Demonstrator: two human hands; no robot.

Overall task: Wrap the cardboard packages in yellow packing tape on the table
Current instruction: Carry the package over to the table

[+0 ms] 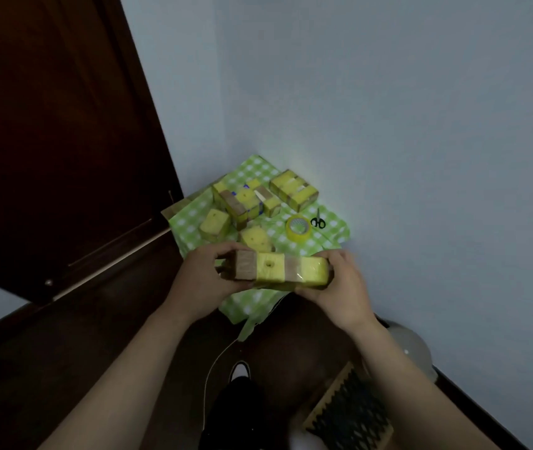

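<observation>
At the near edge of the green-checked counter [333, 237], the long brown cardboard package [278, 267] is partly banded in yellow tape, and two bare strips remain. The left grip [200, 280] clasps its bare end and the right grip [340, 287] its taped end, so the package spans between them. Several taped cardboard packages [245, 199] and the yellow tape roll [298, 227] lie behind.

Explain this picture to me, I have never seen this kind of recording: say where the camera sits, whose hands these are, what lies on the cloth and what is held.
There is no machine here. One camera, worn on a person's head, looks down at their own bare hands. The left hand and the right hand each grip one end of a cardboard package, partly banded with yellow tape. Beyond it, on a green checked cloth, lie more taped packages, a roll of yellow tape and scissors.
</observation>
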